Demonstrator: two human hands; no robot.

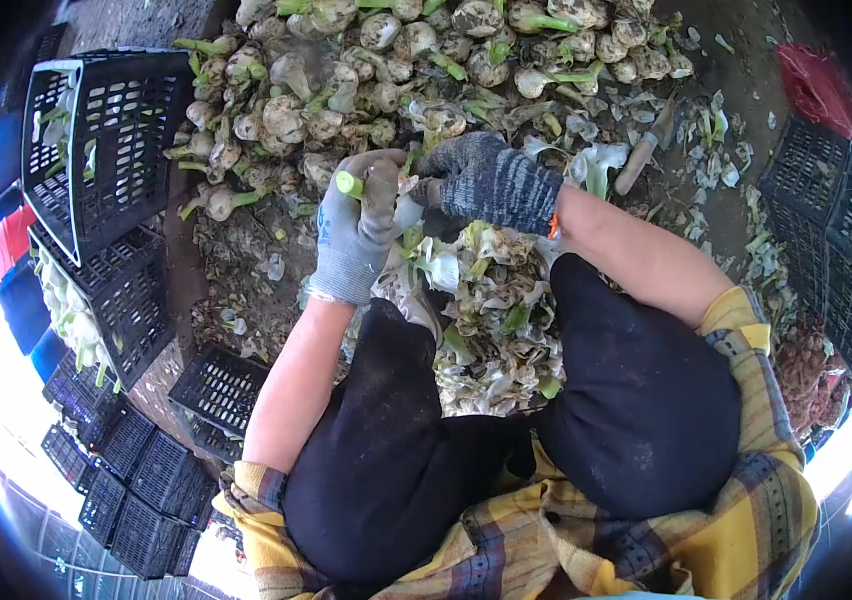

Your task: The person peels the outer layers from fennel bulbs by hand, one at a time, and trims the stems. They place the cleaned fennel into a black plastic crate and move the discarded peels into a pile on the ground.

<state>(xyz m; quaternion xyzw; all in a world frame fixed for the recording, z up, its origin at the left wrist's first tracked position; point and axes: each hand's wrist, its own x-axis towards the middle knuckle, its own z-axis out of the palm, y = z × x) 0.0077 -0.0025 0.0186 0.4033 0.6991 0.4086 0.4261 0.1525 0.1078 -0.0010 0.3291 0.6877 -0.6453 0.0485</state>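
My left hand (354, 235), in a light grey glove, is closed around a bulb whose cut green stem (349, 184) sticks up past the thumb. Most of that bulb is hidden by the fingers. Right beside it, my right hand (486, 180) wears a dark striped knit glove; its fingers are curled in toward the bulb, and what they grip is hidden. Ahead of both hands lies a big heap of soil-stained whitish bulbs (284, 118) with green stems. Below the hands, between my knees, peeled skins and leaves (501, 345) are piled up.
A tool with a pale wooden handle (636, 165) lies on the ground to the right. At left stand black plastic crates (124, 140), some holding whitish produce. More black crates (808, 170) and a red mesh sack (814, 90) are at the far right.
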